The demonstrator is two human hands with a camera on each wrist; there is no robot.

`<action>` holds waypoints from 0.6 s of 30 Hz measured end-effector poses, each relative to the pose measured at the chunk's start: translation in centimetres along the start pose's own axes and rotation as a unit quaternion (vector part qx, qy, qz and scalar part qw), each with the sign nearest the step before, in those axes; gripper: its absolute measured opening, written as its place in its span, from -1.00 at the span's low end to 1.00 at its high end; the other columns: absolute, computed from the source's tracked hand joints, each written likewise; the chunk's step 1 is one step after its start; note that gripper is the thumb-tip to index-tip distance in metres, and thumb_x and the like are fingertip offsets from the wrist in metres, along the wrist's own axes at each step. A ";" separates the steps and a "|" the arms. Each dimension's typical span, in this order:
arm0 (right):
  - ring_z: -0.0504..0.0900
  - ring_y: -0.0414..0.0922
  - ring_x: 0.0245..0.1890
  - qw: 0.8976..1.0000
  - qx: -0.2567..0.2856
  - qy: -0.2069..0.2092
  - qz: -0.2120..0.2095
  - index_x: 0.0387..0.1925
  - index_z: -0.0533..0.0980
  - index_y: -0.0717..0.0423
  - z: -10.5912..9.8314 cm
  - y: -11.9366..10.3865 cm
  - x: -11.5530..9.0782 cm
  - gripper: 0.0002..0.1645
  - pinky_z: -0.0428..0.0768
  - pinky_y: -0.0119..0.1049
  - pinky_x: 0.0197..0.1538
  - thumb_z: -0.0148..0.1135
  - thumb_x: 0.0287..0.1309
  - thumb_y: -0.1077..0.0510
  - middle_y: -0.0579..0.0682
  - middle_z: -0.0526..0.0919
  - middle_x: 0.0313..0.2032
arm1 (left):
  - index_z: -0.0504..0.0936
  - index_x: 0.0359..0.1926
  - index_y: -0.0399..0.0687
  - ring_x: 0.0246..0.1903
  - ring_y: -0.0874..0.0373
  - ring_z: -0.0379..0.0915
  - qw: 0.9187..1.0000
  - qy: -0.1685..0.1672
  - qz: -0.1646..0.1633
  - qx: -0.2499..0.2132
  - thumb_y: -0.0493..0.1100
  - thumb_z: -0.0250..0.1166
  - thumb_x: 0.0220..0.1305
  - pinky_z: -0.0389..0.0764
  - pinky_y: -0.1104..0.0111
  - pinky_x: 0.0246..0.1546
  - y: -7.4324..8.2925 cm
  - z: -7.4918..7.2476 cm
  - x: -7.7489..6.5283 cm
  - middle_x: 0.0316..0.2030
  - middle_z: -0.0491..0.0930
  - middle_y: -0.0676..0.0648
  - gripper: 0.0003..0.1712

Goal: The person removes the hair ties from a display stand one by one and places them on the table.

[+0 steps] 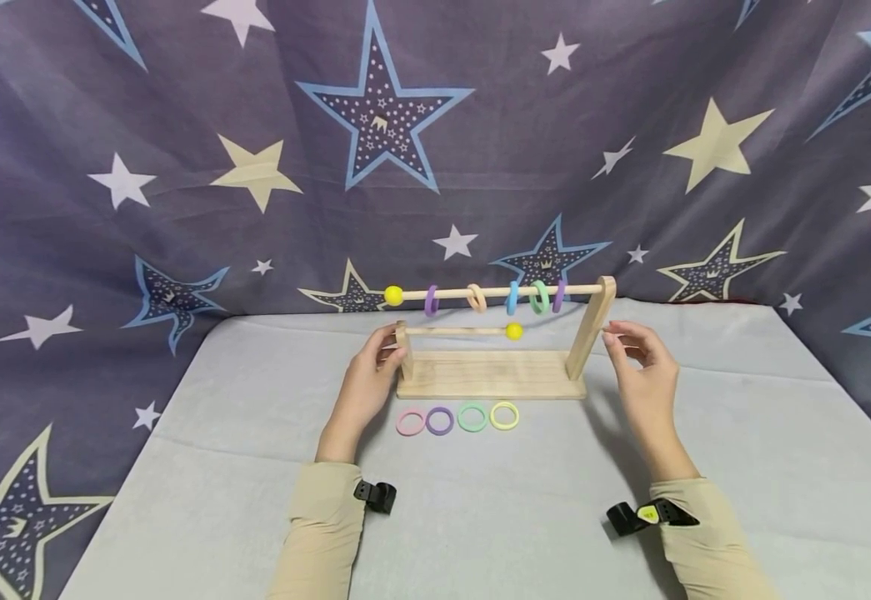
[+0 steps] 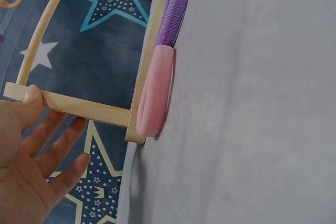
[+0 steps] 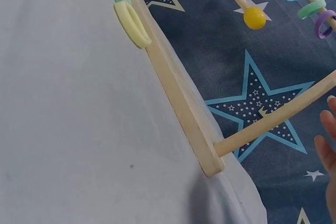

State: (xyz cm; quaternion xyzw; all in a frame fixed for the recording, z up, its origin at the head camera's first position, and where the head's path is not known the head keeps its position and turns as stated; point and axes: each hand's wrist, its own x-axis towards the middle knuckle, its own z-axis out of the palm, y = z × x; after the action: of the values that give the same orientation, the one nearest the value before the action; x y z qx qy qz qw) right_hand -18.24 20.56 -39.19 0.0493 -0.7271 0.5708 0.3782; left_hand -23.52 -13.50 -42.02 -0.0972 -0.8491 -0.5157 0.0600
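Note:
A wooden ring stand stands on the cloth, with a tall post on the right and a short post on the left. Its upper rod bears several hair ties, among them a blue hair tie and a peach hair tie. The lower rod is bare and ends in a yellow ball. My left hand holds the short post, thumb on one side and fingers on the other. Beside the tall post, my right hand hovers with loosely bent fingers and nothing in them.
In front of the base lie a pink hair tie, a purple hair tie, a green hair tie and a yellow hair tie in a row. A star-patterned curtain hangs behind the grey-white cloth.

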 end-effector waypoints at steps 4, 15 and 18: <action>0.59 -0.31 -0.23 1.000 0.001 -0.013 0.023 -0.04 0.54 0.52 0.0 0.2 0.2 -0.72 0.50 -0.47 -0.12 0.25 0.22 0.44 0.27 0.66 -0.15 | 0.38 0.36 -0.09 0.11 -0.08 0.52 1.000 0.002 0.001 0.004 -0.16 0.14 0.46 0.48 0.12 0.16 0.1 0.0 0.0 0.16 0.53 -0.23 -0.50; 0.59 -0.24 -0.12 0.996 0.018 -0.046 0.072 0.11 0.45 0.52 0.5 0.9 0.7 -0.56 0.49 -0.47 -0.07 0.26 0.21 0.44 -0.34 0.58 -0.14 | 0.38 0.36 -0.09 0.11 -0.08 0.52 1.000 0.005 0.002 0.010 -0.15 0.14 0.47 0.48 0.12 0.17 0.0 0.1 0.1 0.16 0.54 -0.23 -0.51; 0.58 -0.34 -0.12 0.995 0.023 -0.050 0.080 0.12 0.44 0.53 0.6 1.0 0.7 -0.55 0.49 -0.46 -0.05 0.26 0.21 0.44 -0.33 0.58 -0.16 | 0.38 0.36 -0.09 0.11 -0.08 0.52 1.000 0.005 0.002 0.011 -0.14 0.14 0.47 0.48 0.12 0.16 0.0 0.1 0.0 0.16 0.53 -0.23 -0.50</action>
State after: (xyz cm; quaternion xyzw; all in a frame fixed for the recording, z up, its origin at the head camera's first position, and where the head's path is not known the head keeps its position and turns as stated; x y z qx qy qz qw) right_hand -19.55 20.64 -39.62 0.0282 -0.7336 0.6126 0.2928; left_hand -23.50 -13.37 -42.11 -0.0955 -0.8545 -0.5063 0.0661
